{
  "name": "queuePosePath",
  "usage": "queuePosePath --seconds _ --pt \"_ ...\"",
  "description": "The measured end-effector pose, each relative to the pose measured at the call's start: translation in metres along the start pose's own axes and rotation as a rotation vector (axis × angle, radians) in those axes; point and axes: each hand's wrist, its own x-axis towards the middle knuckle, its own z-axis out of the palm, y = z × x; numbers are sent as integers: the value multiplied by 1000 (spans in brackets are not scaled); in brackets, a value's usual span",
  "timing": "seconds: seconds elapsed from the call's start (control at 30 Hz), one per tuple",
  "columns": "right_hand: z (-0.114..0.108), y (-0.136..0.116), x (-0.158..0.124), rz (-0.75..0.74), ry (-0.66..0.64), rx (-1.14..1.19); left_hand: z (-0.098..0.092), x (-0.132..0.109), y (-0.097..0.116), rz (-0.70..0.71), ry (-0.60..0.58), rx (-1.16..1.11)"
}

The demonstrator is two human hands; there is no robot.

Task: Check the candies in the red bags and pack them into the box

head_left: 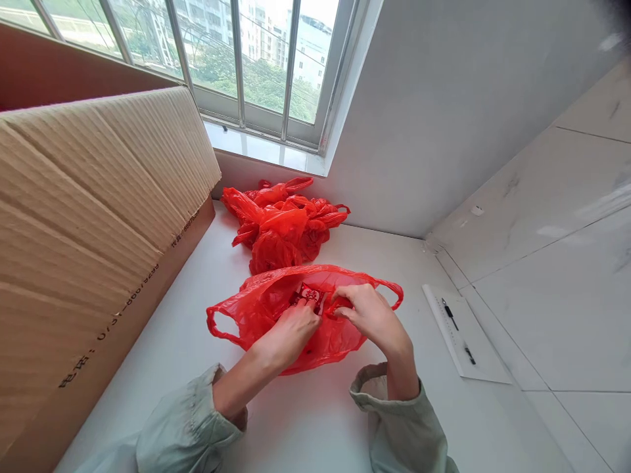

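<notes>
White tabletop (pixel 296 420) near a barred window (pixel 263 72) bears an open red bag (pixel 340 340).

Your red plastic bag (pixel 335 345) lies open on the worktop (pixel 305 424), 2 handles (pixel 211 320) spread sideways. Inside, you have a red, white-printed packet (pixel 309 293).

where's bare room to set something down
Bare white tabletop lies between the brown cardboard box and open red plastic bag, and between the crumpled red plastic bags and the white paper. Crowded: between open bag and crumpled bags.
</notes>
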Motion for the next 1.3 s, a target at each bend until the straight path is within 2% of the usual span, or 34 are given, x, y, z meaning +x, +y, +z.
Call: queuePosePath --seconds 0.2,0.33,0.43,0.5,0.6,0.7,0.8,0.93,1.03,1.13,1.3 --pt "16 3 12 -31 -163 -154 5 -1 -10 8 25 8" --pt "19 1 15 -5 -110 -183 -4 -3 -20 69 12 -60" --pt "14 -2 11 -16 -51 -166 -19 -4 -24 77 22 -85" --pt "9 -4 8 -70 2 -56 -31 -4 -23 62 89 -144" --pt "4 -5 6 -154 62 204 -45 -2 -18 10 269 -303" --pt "2 -4 7 -164 77 418 -49 -1 -13 -21 406 -370" --pt "2 -5 7 -156 67 578 -48 -2 -9 -22 473 -360" --pt "0 -7 5 -163 111 726 -50 -5 -2 10 456 -347" --pt "-3 -5 1 -158 146 833 -57 -7 3 -22 425 -394" --pt "-8 -3 -3 -145 197 880 -63 -11 3 -83 382 -597" --pt "-14 -6 -11 -155 218 847 -64 -13 -6 -67 304 -1009"
